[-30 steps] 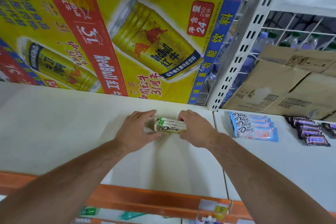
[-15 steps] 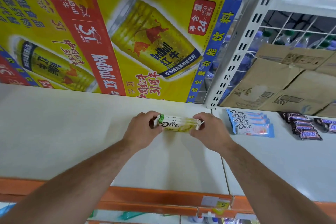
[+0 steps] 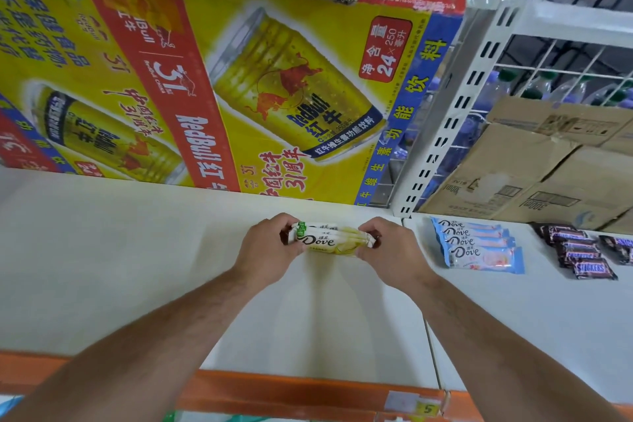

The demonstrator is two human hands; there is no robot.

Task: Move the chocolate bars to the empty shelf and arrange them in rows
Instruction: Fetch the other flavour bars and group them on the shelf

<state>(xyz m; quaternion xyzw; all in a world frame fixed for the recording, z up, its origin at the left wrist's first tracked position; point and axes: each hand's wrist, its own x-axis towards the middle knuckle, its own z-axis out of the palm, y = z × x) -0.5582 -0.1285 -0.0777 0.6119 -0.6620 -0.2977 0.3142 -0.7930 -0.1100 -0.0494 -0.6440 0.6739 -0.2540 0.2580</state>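
Since a second ago my hands have spread: left hand (image 3: 267, 247) and right hand (image 3: 387, 248) now pinch opposite ends of the white Dove stack (image 3: 329, 239), far on the empty shelf (image 3: 137, 267). I fear end-only pinching lets middle bars slide out.

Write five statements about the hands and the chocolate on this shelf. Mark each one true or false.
1. The left hand and the right hand each grip one end of the white Dove bars. True.
2. The Snickers bars lie to the right of the blue Dove bars. True.
3. The blue Dove bars lie to the left of both hands. False: they lie to the right.
4. The right hand holds nothing. False: its fingers curl round the stack's right end.
5. The Red Bull carton stands behind the hands. True.
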